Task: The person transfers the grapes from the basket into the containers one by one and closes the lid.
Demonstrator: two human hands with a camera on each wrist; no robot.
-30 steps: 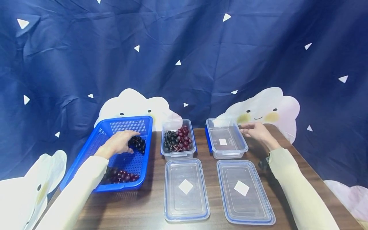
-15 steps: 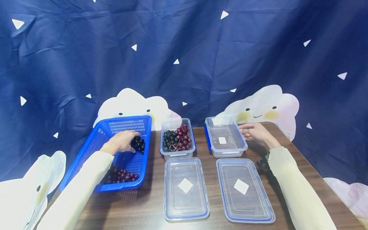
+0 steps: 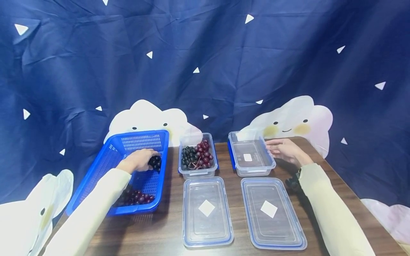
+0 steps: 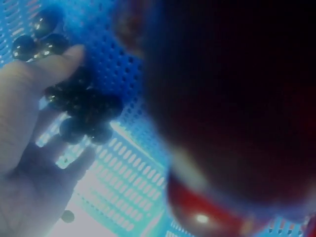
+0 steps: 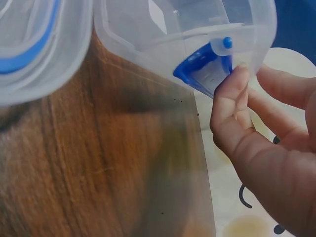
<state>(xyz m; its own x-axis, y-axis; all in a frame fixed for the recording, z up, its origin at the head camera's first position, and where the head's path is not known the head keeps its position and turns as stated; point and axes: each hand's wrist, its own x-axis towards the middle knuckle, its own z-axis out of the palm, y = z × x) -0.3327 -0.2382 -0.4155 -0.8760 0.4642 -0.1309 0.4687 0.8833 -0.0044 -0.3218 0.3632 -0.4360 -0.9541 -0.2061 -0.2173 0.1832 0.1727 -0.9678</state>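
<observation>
In the head view my left hand point(image 3: 140, 159) is inside the blue basket point(image 3: 166, 149) at a bunch of black grapes point(image 3: 155, 163). The left wrist view shows its thumb across the black grapes point(image 4: 94, 106) and the fingers around their lower side. A bunch of red grapes point(image 3: 137, 197) lies at the basket's near end; a blurred red grape point(image 4: 202, 212) shows close to that camera. My right hand point(image 3: 286, 150) touches the right wall of a clear container point(image 3: 256, 170) with loosely extended fingers. Beside those fingertips hangs its blue clip point(image 5: 205, 64).
Another clear container point(image 3: 198, 173) holds black grapes point(image 3: 189, 156) and red grapes point(image 3: 204, 153). Two clear lids with blue seals, a left lid point(image 3: 208, 227) and a right lid point(image 3: 275, 227), lie in front on the wooden table point(image 3: 173, 227). A dark blue curtain point(image 3: 205, 53) hangs behind.
My left hand has moved slightly right and deeper into the basket, closing around the black grapes. My right hand stays at the container's right side, with its fingers now against the wall.
</observation>
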